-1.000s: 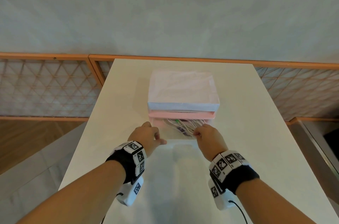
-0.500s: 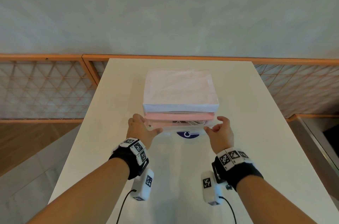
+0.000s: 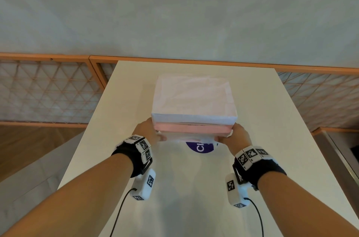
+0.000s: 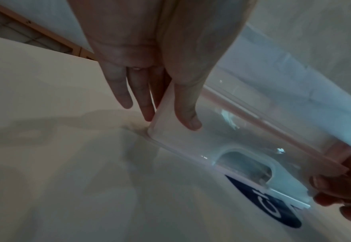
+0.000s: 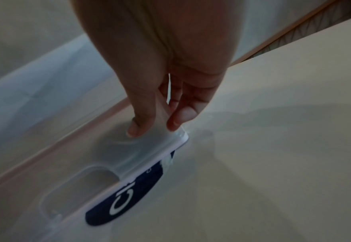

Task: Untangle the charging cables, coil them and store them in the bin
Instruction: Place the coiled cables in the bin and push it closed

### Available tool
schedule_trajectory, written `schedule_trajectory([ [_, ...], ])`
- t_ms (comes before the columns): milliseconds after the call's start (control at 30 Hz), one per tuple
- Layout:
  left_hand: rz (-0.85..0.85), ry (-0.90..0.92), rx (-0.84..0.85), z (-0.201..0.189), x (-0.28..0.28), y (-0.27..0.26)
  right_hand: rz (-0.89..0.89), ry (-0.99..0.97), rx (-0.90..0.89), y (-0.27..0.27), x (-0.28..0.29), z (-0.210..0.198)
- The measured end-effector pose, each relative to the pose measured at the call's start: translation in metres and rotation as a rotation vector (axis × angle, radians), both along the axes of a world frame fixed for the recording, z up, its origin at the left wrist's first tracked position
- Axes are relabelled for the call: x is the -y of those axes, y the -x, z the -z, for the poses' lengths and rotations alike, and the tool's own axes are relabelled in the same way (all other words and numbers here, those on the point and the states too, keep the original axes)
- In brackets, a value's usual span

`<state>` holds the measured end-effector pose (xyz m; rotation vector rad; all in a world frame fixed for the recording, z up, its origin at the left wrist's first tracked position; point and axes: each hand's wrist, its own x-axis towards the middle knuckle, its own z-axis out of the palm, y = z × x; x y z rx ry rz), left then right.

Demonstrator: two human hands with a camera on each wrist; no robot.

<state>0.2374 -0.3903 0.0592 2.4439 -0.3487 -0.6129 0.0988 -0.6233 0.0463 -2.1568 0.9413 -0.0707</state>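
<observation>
The bin (image 3: pixel 194 100) is a white-topped drawer unit with a pink frame at the middle of the table. Its translucent drawer (image 3: pixel 186 137) is almost fully in. My left hand (image 3: pixel 155 133) is at the drawer's left front corner. In the left wrist view the left hand (image 4: pixel 170 121) has its thumb flat on the drawer (image 4: pixel 222 139) front and straight fingers along the side. My right hand (image 3: pixel 229 135) pinches the right front corner. In the right wrist view the right hand (image 5: pixel 155 129) has thumb and forefinger on the drawer (image 5: pixel 108 155). The cables are hidden inside.
A round dark blue sticker (image 3: pixel 200 147) lies on the white table (image 3: pixel 272 139) just in front of the drawer. Orange-framed lattice panels (image 3: pixel 48 91) run behind and beside the table. A grey ledge (image 3: pixel 340 149) sits to the right.
The drawer, pulled out with cables showing a second ago, has slid back into the bin. Both hands moved forward and apart to its front corners.
</observation>
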Motion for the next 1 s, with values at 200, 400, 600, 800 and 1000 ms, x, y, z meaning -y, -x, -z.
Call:
schedule_trajectory([
  [200,0.011,-0.001,-0.008,-0.001,-0.005,-0.004,0.005,-0.032,0.024,0.0,0.003,0.004],
  [400,-0.288,0.269,0.02,0.014,-0.014,0.022,0.01,-0.062,0.057,0.005,0.0,0.009],
  [600,-0.32,0.395,0.008,0.019,-0.023,0.027,-0.008,-0.041,0.032,0.004,-0.007,0.008],
  [800,-0.193,0.293,0.224,0.012,-0.018,0.034,-0.001,0.025,0.0,0.011,-0.016,0.006],
  [1000,0.084,0.075,0.35,0.011,-0.028,0.035,0.041,0.02,0.029,0.015,-0.018,0.012],
])
